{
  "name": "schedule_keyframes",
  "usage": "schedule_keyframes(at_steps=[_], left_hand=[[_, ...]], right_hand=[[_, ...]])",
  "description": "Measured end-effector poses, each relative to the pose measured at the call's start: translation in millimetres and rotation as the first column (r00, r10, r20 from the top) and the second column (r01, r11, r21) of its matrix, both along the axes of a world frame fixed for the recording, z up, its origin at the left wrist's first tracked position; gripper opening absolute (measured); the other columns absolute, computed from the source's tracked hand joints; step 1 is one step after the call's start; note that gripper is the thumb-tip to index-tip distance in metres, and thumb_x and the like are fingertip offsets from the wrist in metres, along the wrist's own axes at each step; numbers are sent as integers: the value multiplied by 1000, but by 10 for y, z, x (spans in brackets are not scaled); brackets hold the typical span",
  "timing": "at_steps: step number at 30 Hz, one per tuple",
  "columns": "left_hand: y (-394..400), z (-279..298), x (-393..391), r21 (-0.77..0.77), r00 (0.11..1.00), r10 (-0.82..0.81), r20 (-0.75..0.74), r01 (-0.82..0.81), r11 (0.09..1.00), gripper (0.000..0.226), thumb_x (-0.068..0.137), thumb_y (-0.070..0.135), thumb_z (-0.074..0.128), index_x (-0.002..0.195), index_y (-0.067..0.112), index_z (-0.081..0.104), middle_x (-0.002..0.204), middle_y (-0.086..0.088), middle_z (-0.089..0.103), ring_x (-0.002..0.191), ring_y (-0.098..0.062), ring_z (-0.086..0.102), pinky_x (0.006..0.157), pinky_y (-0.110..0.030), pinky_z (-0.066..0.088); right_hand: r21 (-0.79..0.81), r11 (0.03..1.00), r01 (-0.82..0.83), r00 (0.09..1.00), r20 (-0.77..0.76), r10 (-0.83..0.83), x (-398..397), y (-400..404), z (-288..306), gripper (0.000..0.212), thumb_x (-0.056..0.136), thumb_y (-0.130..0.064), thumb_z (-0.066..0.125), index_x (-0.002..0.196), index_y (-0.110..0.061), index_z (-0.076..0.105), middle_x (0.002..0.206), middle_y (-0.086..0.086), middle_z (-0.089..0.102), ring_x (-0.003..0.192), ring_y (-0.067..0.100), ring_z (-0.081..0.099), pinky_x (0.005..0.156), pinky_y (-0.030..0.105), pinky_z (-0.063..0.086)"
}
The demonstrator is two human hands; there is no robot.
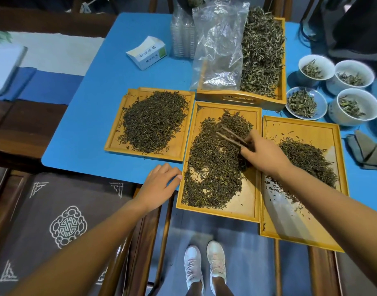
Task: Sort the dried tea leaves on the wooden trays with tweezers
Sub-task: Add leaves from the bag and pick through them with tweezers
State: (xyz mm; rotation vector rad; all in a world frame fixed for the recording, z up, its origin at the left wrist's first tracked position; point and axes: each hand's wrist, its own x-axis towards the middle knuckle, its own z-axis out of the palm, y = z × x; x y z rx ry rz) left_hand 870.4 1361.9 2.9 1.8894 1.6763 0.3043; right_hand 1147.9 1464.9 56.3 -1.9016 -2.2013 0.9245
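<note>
Wooden tweezers [231,136], gripped in the right hand [266,155], hover over loose tea leaves [213,167] on the middle tray [250,201], which overhangs the table [93,124] and could tip, though the flat, relaxed left hand [159,186] steadies its edge.

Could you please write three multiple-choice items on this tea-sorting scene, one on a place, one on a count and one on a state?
1. Where are the tweezers' tips?
A. over the middle tray
B. over the left tray
C. in a bowl

2. How many white bowls hold leaves?
A. two
B. four
C. six

3. What is the left hand doing?
A. gripping a bag
B. holding tweezers
C. resting open by the middle tray's left rim

Key: 1 A, the tweezers in the right hand point over the middle tray. 2 B, four bowls stand at the right. 3 C, the left hand lies flat, fingers straight, holding nothing.
</note>
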Motion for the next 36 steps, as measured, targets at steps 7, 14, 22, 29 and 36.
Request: schedule_keyframes(at_steps=[7,14,22,29,36], left_hand=[[6,-14,-10,2,1000,-4,10,4,1000,18,98,35,39,95,26,54,88,7,44,88,-13,39,76,-27,28],[2,-6,-10,5,1000,-12,12,12,1000,19,98,34,38,95,25,55,89,7,46,87,-12,39,77,-27,29],[4,-9,-13,14,1000,-21,18,21,1000,15,98,34,39,93,29,53,85,12,42,86,-8,38,77,-26,30],[5,-17,2,25,1000,-20,6,19,999,16,98,35,39,93,28,53,87,11,44,86,-8,39,77,-26,32],[1,-15,13,31,1000,-12,3,12,999,17,98,34,39,93,27,53,86,11,43,86,-9,38,78,-25,31]], right_hand=[[45,995,91,995,-48,-89,187,34,100,19,90,-30,54,101,-20,42,71,-2,60,60,14,58,47,24,40],[-19,998,53,989,142,-50,493,-64,147,26,87,-37,58,100,-21,43,79,4,61,63,18,59,56,32,52],[52,977,208,978,7,-209,383,119,66,20,91,-30,53,100,-14,44,65,3,58,54,18,54,43,26,30],[40,980,196,980,3,-197,213,214,48,20,92,-28,51,101,-13,42,65,1,54,56,15,51,43,26,28],[8,996,86,996,24,-86,-92,318,14,18,93,-25,50,101,-15,37,72,-2,51,60,13,52,45,23,38]])
